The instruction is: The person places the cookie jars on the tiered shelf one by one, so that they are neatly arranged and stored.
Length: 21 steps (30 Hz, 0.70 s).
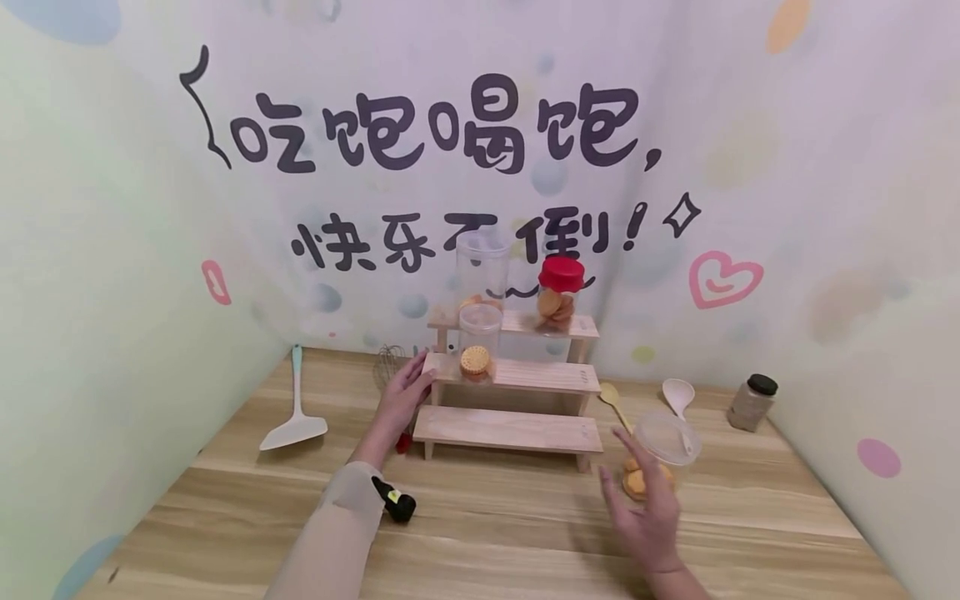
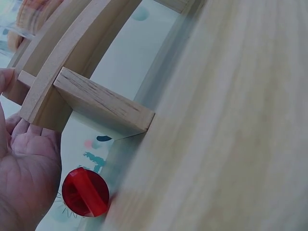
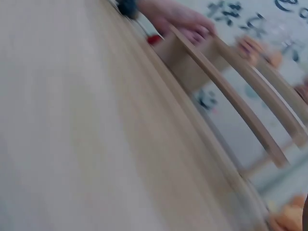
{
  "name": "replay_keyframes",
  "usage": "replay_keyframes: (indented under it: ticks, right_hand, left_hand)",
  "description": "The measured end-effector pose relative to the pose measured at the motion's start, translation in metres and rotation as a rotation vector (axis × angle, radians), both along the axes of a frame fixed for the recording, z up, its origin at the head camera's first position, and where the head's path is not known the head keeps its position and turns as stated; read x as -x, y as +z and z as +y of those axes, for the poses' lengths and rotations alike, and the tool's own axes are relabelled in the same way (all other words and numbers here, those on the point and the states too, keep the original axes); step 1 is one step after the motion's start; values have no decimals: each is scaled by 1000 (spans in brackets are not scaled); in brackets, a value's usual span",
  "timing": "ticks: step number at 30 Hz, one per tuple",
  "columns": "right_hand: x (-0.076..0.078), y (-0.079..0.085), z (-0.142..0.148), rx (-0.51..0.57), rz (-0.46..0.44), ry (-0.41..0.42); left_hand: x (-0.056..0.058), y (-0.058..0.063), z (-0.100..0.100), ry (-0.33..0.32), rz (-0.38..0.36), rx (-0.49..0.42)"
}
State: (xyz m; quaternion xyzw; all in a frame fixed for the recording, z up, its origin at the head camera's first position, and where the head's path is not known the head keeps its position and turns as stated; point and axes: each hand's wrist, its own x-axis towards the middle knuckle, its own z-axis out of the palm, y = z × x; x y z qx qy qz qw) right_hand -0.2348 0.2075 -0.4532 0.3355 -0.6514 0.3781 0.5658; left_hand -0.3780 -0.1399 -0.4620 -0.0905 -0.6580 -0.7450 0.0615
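Observation:
My left hand [image 1: 405, 392] grips the left end of a three-tier wooden shelf [image 1: 517, 429] at its middle step. In the left wrist view, thumb and fingers of the left hand [image 2: 29, 168] lie on either side of the board's end. My right hand [image 1: 648, 517], fingers extended, is beside a clear plastic jar [image 1: 681, 446] of biscuits on the table, overlapping it in the head view. A small clear jar [image 1: 480, 333] with biscuits stands on the middle step. On the top step are a taller clear jar [image 1: 482, 262] and a red-lidded jar [image 1: 561, 279] of biscuits.
A white spatula [image 1: 296, 425] lies at the left. Behind the left hand is a whisk [image 1: 390, 362]; its red end [image 2: 85, 192] shows in the left wrist view. A yellow spoon [image 1: 611, 398], white ladle [image 1: 678, 396] and black-lidded jar [image 1: 752, 402] are right of the shelf.

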Motion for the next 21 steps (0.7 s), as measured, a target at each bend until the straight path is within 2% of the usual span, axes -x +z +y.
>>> replay_keyframes:
  ticks: [2, 3, 5, 6, 8, 11, 13, 16, 21]
  right_hand:
    - [5, -3, 24, -3, 52, -48]
    - [8, -6, 37, -3, 46, -71]
    - [13, -13, 62, 15, -44, -142]
    - [15, -17, 73, 32, -123, -178]
    - [18, -24, 90, 80, -344, -233]
    - [20, -32, 103, 118, -686, -255]
    - [21, -35, 107, 99, -843, -254]
    - [22, -38, 108, 47, -925, -236]
    - [23, -39, 109, 44, -932, -211]
  left_hand:
    - [0, 0, 0, -1, 0, -1]
    - [0, 0, 0, 0, -3, -5]
    - [1, 0, 0, -3, -6, -10]
    - [1, 0, 0, -1, -10, -12]
    - [1, 1, -1, 1, -10, -7]
    - [0, 1, -1, 1, -7, -5]
    - [0, 2, -1, -2, -4, -9]
    - [0, 1, -1, -11, -2, -15]
    - [0, 1, -1, -12, 0, -10]
